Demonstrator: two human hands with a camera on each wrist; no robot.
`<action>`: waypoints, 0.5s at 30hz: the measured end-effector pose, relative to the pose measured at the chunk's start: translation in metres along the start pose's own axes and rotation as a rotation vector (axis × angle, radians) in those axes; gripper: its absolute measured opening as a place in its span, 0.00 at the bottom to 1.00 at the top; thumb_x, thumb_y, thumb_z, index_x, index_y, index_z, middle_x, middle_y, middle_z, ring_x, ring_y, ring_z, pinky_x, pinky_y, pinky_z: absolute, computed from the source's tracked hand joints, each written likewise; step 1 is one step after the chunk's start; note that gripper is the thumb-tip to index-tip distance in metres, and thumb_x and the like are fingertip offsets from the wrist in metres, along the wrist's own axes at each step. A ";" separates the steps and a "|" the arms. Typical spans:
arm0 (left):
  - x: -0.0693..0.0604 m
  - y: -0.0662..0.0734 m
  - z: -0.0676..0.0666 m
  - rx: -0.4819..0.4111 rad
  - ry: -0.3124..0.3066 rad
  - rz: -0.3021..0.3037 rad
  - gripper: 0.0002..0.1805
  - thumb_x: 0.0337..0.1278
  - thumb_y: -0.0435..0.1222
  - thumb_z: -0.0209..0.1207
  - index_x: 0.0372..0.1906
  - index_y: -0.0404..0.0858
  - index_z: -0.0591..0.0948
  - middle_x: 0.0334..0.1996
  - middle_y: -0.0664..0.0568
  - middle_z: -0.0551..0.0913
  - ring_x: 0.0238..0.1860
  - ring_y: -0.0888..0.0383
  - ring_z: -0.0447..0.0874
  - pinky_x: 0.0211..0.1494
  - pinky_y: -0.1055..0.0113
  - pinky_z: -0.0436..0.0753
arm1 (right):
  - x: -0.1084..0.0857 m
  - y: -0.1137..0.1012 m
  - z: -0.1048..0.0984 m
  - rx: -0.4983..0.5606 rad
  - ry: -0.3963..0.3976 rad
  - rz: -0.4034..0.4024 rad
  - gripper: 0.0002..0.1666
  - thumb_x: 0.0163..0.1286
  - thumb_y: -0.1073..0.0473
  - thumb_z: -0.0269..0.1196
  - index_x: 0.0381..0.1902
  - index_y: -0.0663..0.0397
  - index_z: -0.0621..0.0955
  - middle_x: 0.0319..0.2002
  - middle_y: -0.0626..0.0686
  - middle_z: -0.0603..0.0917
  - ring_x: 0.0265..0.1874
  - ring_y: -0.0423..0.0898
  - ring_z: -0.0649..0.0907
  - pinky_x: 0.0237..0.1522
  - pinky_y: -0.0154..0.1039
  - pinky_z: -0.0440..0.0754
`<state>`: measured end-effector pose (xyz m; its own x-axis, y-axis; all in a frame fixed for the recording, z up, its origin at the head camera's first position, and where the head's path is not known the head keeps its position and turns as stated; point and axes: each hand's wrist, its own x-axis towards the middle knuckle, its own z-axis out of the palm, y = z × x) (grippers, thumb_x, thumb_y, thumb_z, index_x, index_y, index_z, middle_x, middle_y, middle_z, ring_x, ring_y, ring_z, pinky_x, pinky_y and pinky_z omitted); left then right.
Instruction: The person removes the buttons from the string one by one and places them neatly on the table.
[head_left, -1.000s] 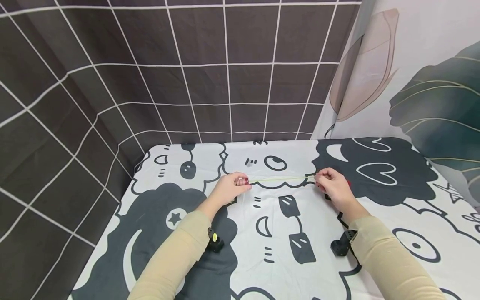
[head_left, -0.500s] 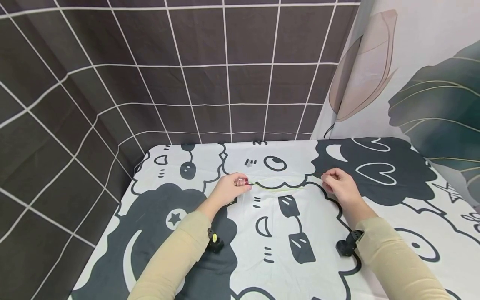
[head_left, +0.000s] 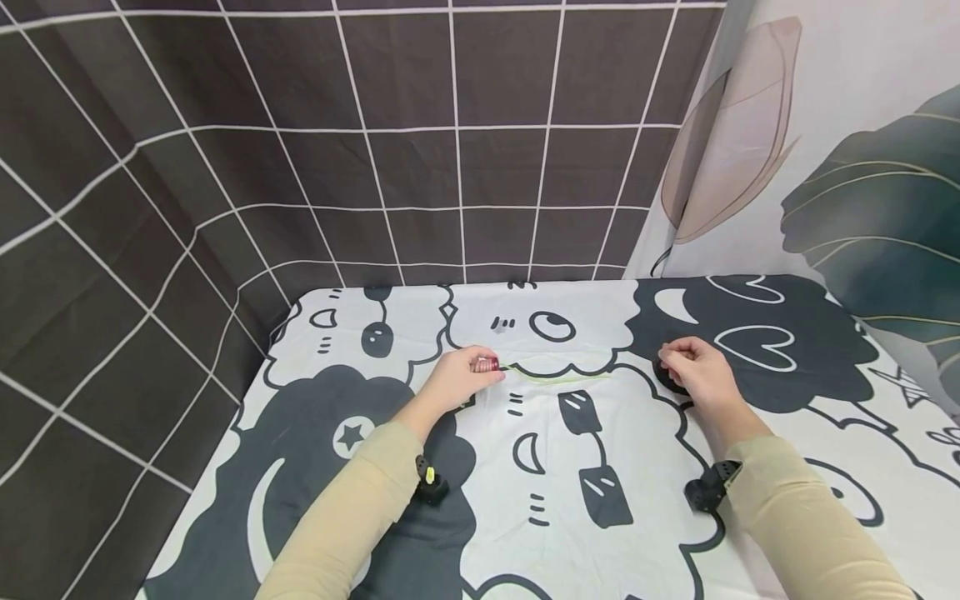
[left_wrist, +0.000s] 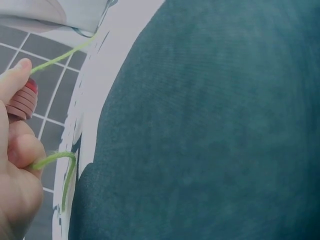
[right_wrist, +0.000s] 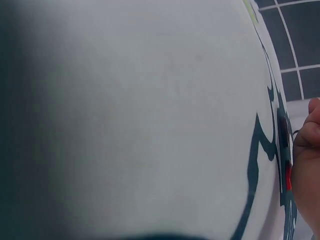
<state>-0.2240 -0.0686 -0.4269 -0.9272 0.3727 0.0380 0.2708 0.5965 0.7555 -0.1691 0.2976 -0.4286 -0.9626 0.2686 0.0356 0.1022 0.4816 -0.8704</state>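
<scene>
In my left hand (head_left: 459,377) is a small ribbed pink and red cylinder (head_left: 486,364), pinched between fingers and thumb. From the same grip a green string (head_left: 558,381) trails right over the cloth. The left wrist view shows the cylinder (left_wrist: 23,100) between the fingers, with string (left_wrist: 57,60) leaving above it and a bent length (left_wrist: 68,172) below. My right hand (head_left: 697,367) hovers low with curled fingers beside a black object (head_left: 663,377); whether it grips this is unclear. Near that hand (right_wrist: 307,155), the right wrist view shows a red piece (right_wrist: 288,175) against the cloth.
A black and white cartoon-patterned cloth (head_left: 555,500) covers the surface. A dark grid curtain (head_left: 405,167) stands behind and on the left, a leaf-print curtain (head_left: 862,167) at the right. Each wrist wears a small black camera.
My right hand has let go of the string, which sagged from taut onto the cloth, and has moved slightly right. My left hand keeps its place and its grip.
</scene>
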 end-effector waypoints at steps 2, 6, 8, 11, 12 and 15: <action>0.000 0.000 0.000 -0.003 0.000 0.001 0.18 0.50 0.47 0.66 0.46 0.43 0.82 0.33 0.57 0.82 0.35 0.60 0.78 0.43 0.63 0.76 | 0.000 0.001 -0.002 -0.003 -0.003 0.012 0.23 0.67 0.52 0.56 0.47 0.69 0.73 0.29 0.41 0.79 0.26 0.35 0.76 0.29 0.26 0.75; 0.001 -0.001 0.000 -0.010 0.001 0.009 0.18 0.50 0.46 0.66 0.45 0.43 0.82 0.32 0.57 0.82 0.35 0.60 0.78 0.43 0.64 0.76 | -0.002 0.002 -0.006 0.011 -0.001 0.026 0.24 0.68 0.52 0.56 0.49 0.69 0.73 0.29 0.39 0.78 0.26 0.35 0.76 0.29 0.26 0.75; 0.001 -0.001 0.000 -0.011 0.002 0.010 0.18 0.50 0.46 0.66 0.44 0.43 0.82 0.32 0.57 0.82 0.34 0.60 0.78 0.42 0.64 0.76 | -0.002 0.002 -0.008 0.013 0.006 0.025 0.24 0.68 0.52 0.56 0.49 0.69 0.73 0.29 0.39 0.78 0.26 0.35 0.76 0.29 0.27 0.75; 0.001 -0.001 0.000 -0.006 0.007 0.009 0.18 0.49 0.47 0.66 0.44 0.44 0.82 0.32 0.57 0.82 0.35 0.60 0.78 0.43 0.64 0.76 | -0.002 0.003 -0.011 0.004 0.015 0.021 0.25 0.68 0.52 0.56 0.50 0.69 0.73 0.29 0.37 0.77 0.26 0.35 0.76 0.29 0.27 0.75; 0.001 -0.001 0.000 -0.005 0.009 0.007 0.18 0.49 0.47 0.66 0.44 0.44 0.82 0.32 0.57 0.82 0.35 0.60 0.78 0.43 0.64 0.76 | -0.002 0.004 -0.012 -0.005 0.017 0.022 0.25 0.68 0.51 0.56 0.50 0.69 0.73 0.29 0.36 0.77 0.26 0.35 0.76 0.29 0.26 0.75; 0.000 -0.001 0.000 -0.002 0.020 0.002 0.19 0.49 0.48 0.67 0.45 0.44 0.82 0.33 0.57 0.82 0.36 0.60 0.78 0.43 0.63 0.76 | -0.003 0.005 -0.017 -0.036 0.025 0.019 0.25 0.68 0.51 0.56 0.50 0.68 0.73 0.29 0.36 0.77 0.26 0.35 0.75 0.28 0.26 0.75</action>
<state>-0.2247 -0.0693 -0.4279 -0.9315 0.3599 0.0523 0.2721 0.5941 0.7570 -0.1617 0.3134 -0.4250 -0.9540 0.2980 0.0318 0.1296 0.5056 -0.8530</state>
